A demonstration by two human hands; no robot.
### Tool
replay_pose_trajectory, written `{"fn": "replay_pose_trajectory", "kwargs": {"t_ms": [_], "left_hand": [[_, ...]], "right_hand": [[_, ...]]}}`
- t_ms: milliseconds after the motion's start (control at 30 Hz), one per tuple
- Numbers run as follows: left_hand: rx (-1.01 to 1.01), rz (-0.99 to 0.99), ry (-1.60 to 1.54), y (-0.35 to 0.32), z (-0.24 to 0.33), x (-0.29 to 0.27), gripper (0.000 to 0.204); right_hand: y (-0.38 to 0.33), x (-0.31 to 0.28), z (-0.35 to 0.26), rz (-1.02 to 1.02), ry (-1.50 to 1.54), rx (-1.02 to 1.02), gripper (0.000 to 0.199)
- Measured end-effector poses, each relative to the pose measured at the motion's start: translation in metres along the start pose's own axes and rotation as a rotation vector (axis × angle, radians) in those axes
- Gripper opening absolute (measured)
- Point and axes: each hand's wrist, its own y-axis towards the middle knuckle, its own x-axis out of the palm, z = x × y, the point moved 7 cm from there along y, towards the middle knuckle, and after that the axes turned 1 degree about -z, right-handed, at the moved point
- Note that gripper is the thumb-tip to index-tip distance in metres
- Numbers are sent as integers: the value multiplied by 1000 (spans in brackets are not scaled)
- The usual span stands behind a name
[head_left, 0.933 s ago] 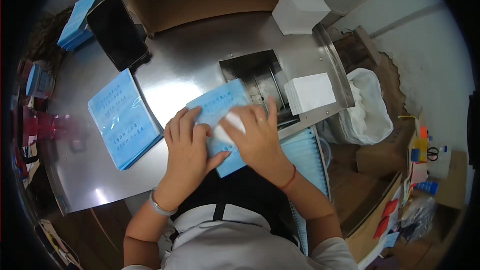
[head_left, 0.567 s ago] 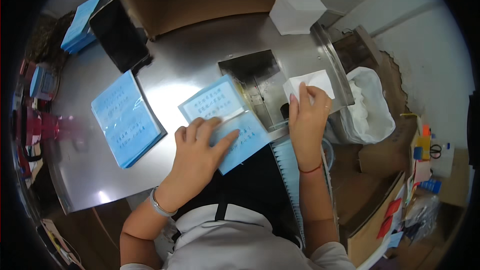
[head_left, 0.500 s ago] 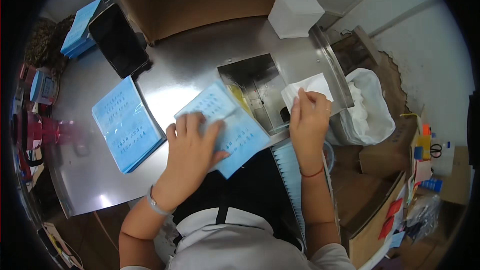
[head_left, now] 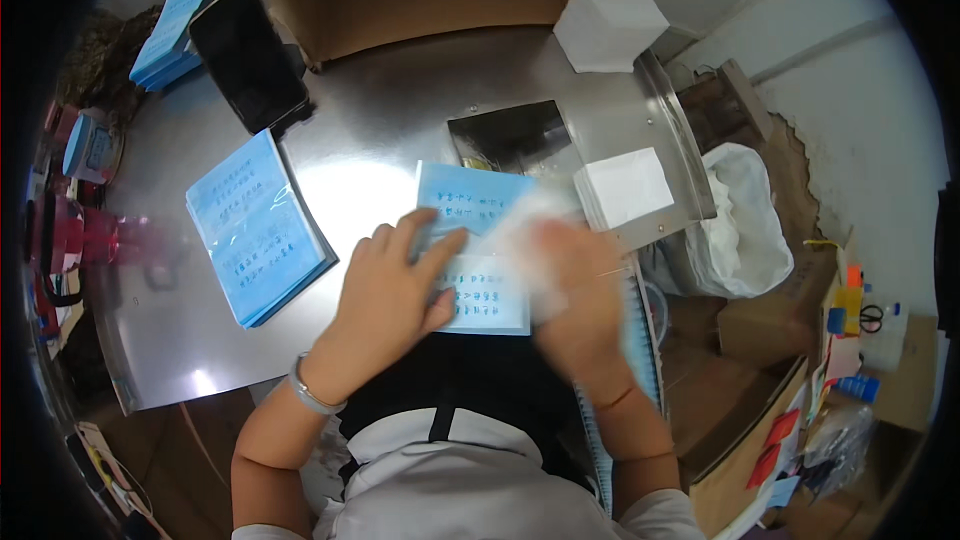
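My left hand (head_left: 392, 275) is at the left edge of a flat blue printed plastic bag (head_left: 470, 188), its bent fingers and thumb gripping the bag near its middle. The bag lies at the table's front edge, crossed by a fold or opening. My right hand (head_left: 580, 285), smeared by motion, holds a blurred white paper napkin (head_left: 520, 232) over the bag's right side. Just beyond that hand sits a low stack of white napkins (head_left: 632, 187). Left of my left hand lies a pile of similar blue bags (head_left: 255, 225).
A dark rectangular opening (head_left: 515, 135) is set in the metal table (head_left: 380, 100). Toward the back stand a phone (head_left: 248, 60), more blue bags (head_left: 175, 30), a cardboard box (head_left: 430, 0) and a tall white napkin stack (head_left: 610, 25). A white-lined bin (head_left: 755, 230) stands at right.
My right hand has moved left from the low napkin stack, carrying a napkin over the bag. The bag has turned straighter, and my left hand has shifted to its left edge.
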Motion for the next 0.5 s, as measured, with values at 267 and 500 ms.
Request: {"fn": "replay_pose_trajectory", "kwargs": {"t_ms": [267, 500], "left_hand": [[122, -12, -142, 19, 48, 13, 71], [-476, 341, -440, -47, -39, -32, 51]], "right_hand": [[16, 95, 30, -520, -74, 77, 8], [36, 38, 49, -138, -81, 177, 20]]}}
